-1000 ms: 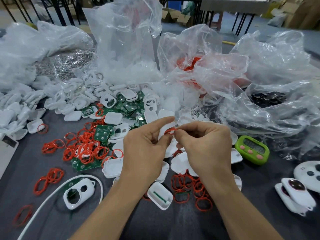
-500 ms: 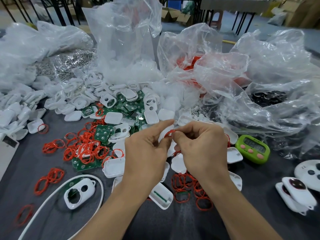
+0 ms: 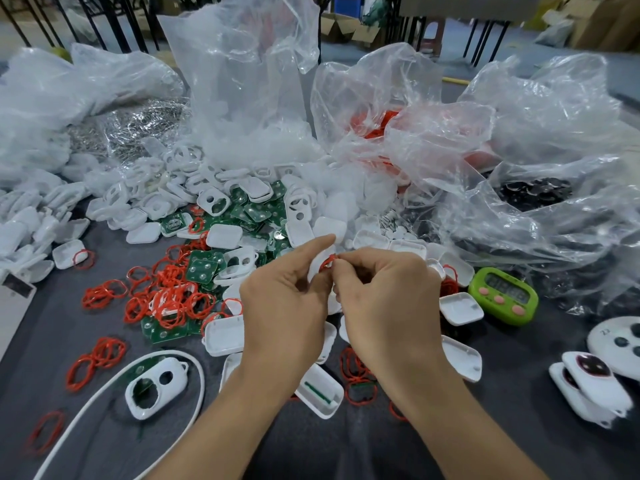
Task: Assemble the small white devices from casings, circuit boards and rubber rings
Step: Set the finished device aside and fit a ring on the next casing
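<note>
Clear plastic bags (image 3: pixel 249 81) crowded the far side of the grey table (image 3: pixel 311 445). A heap of casings (image 3: pixel 221 233), mixed with green circuit boards (image 3: pixel 202 266) and loose red rings (image 3: pixel 166 296), lay left of the hands. A green timer (image 3: pixel 504 296) sat near on the right. An open shell (image 3: pixel 320 393) lay below the wrists, partly covered by them.

Above the table's middle we saw the left hand (image 3: pixel 287 306) curled around a white casing (image 3: pixel 313 271), thumb raised. The right hand (image 3: pixel 388 299) pinched a red ring (image 3: pixel 327 263), fingertips pressed together at the casing's top edge. The knuckles hid most of both. Only a short arc of the ring showed, running up and to the right; we could not tell the casing's long axis.
</note>
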A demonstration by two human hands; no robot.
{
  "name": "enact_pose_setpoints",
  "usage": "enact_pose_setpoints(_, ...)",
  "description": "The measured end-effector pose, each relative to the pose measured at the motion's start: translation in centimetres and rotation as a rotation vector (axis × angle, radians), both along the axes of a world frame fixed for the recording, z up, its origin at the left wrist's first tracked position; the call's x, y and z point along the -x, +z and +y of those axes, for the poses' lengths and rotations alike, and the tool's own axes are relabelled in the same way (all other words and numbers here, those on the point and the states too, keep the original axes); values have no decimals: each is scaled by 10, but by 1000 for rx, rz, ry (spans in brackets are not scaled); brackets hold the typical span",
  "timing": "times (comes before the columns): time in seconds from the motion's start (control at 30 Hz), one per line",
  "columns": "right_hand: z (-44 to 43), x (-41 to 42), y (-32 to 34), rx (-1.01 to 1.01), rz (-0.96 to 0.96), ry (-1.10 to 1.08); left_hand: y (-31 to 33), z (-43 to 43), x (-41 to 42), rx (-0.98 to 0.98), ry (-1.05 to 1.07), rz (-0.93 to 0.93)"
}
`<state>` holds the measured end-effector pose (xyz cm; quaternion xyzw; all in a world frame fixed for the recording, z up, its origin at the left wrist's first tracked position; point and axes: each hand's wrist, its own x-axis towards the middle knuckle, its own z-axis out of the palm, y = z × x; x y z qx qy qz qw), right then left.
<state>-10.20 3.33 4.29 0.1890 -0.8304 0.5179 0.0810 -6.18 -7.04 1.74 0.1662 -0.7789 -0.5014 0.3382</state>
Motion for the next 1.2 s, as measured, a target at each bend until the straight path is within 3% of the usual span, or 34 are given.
enact_pose_setpoints(0.1,2,1,1,68,-17,26,2,-1,1,0,16,14)
enact_pose_setpoints(0.27,7,7,4,305,-294,84,4,-1,2,64,22,27)
enact_pose_setpoints(0.47,5,7,4,482,-489,72,4,2,-3,137,9,40)
enact_pose_setpoints(1.0,8,7,3,538,-540,112,6,2,-4,34,-55,22)
enact_pose_setpoints(1.2,11,10,4,579,-556,148,13,4,-6,81,-83,64)
